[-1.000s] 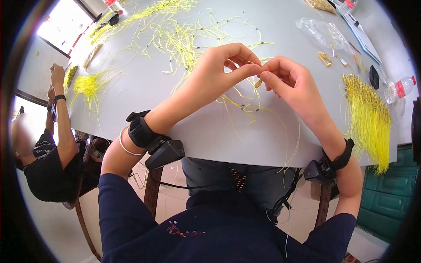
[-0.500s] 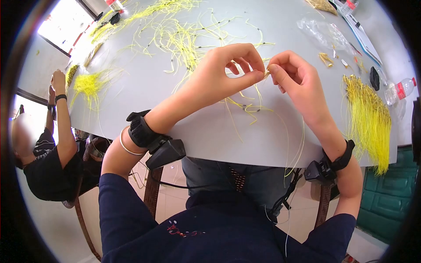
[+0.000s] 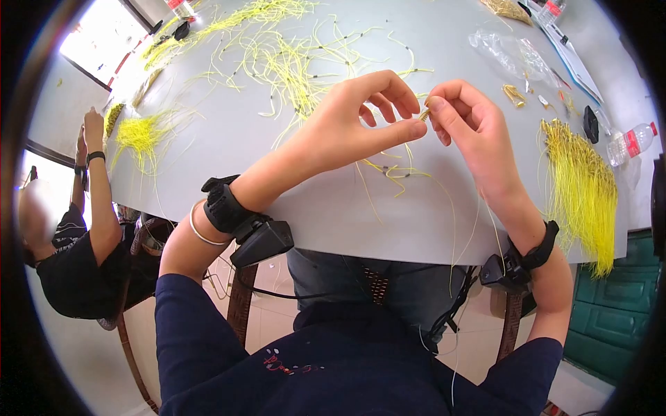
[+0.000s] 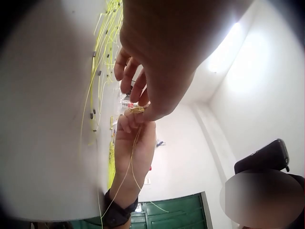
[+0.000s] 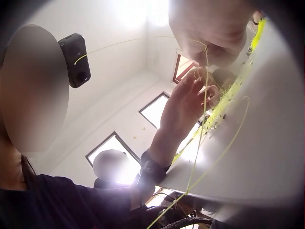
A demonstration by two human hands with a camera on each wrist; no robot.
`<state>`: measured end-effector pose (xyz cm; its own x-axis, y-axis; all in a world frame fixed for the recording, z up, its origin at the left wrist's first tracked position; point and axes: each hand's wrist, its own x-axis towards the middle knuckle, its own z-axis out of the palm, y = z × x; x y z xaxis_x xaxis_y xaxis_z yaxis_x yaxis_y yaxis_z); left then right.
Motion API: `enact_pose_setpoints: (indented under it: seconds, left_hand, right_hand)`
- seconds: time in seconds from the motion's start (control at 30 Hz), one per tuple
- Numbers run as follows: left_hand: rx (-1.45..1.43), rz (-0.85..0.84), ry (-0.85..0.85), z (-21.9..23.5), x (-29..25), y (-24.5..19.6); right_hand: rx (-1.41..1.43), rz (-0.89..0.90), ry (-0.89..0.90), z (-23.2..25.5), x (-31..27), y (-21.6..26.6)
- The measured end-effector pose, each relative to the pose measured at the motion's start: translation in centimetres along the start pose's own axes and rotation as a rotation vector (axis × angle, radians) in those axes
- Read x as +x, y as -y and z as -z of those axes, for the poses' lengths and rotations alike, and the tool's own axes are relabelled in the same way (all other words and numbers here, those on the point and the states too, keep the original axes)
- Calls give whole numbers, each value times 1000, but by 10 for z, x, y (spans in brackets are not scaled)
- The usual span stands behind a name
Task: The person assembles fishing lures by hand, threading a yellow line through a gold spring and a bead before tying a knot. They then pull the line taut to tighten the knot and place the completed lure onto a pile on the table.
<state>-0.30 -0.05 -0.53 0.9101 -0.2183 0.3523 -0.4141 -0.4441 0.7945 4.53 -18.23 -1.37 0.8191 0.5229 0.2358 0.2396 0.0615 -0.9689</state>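
Between the thumb and forefinger of my right hand [image 3: 475,128] I pinch a small gold-coloured piece [image 4: 137,109]. Thin yellow line [image 4: 127,174] trails from there down past the right wrist. My left hand [image 3: 347,125] is close by on the left, its thumb and fingers parted and their tips right at the gold piece. In the left wrist view the left thumb tip overlaps the piece's edge. Both hands are above the grey table [image 3: 326,208], near loose yellow strands [image 3: 291,69] with small dark bits along them.
A bundle of yellow lines [image 3: 590,187] with gold ends lies at the right edge. Near it are a black object [image 3: 590,123], a plastic bottle [image 3: 633,143], clear plastic film [image 3: 510,52] and a clipboard [image 3: 572,59]. At left, another person [image 3: 80,256] sits by a yellow bundle [image 3: 142,139].
Both hands shifted slightly right, then my left thumb and forefinger spread apart while the right kept its pinch. The hanging line swung right, towards the right wrist.
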Motion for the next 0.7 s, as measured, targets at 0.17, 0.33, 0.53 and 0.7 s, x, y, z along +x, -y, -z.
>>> enact_pose_setpoints:
  seconds: [0.17, 0.33, 0.53, 0.7]
  left_hand:
    - [-34, 95, 44, 2, 2, 3]
    - [-48, 101, 30, 2, 2, 2]
    - [-146, 182, 81, 4, 2, 2]
    - [-633, 245, 135, 1, 0, 4]
  right_hand:
    - [-49, -18, 44, 0, -1, 2]
    - [-41, 5, 57, -1, -1, 4]
    - [-144, 89, 48, -3, -2, 1]
    - [-234, 245, -11, -4, 0, 1]
